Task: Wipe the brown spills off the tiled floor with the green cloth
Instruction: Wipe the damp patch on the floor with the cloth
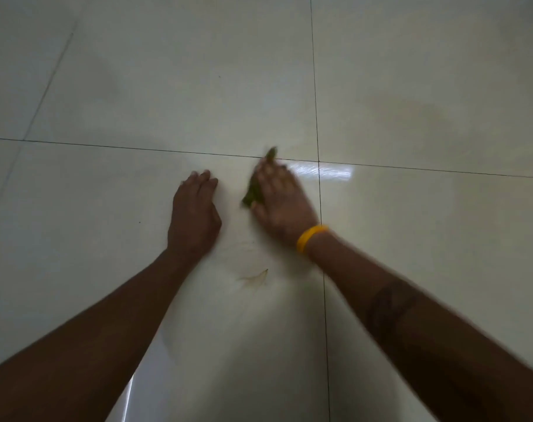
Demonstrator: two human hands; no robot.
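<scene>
My right hand (282, 202), with a yellow band at the wrist, presses flat on the green cloth (252, 194). The cloth is mostly hidden under the palm; only its left edge and a tip by the fingertips show. The hand is blurred with motion. My left hand (195, 214) rests palm down on the pale tiled floor (106, 208), a little left of the cloth, holding nothing. A thin brown spill streak (254, 280) lies on the tile nearer to me, between my forearms. A faint brownish smear (411, 114) shows on the far right tile.
Dark grout lines cross just beyond my right fingertips (319, 162). A wet, shiny patch (323, 171) glints to the right of the cloth.
</scene>
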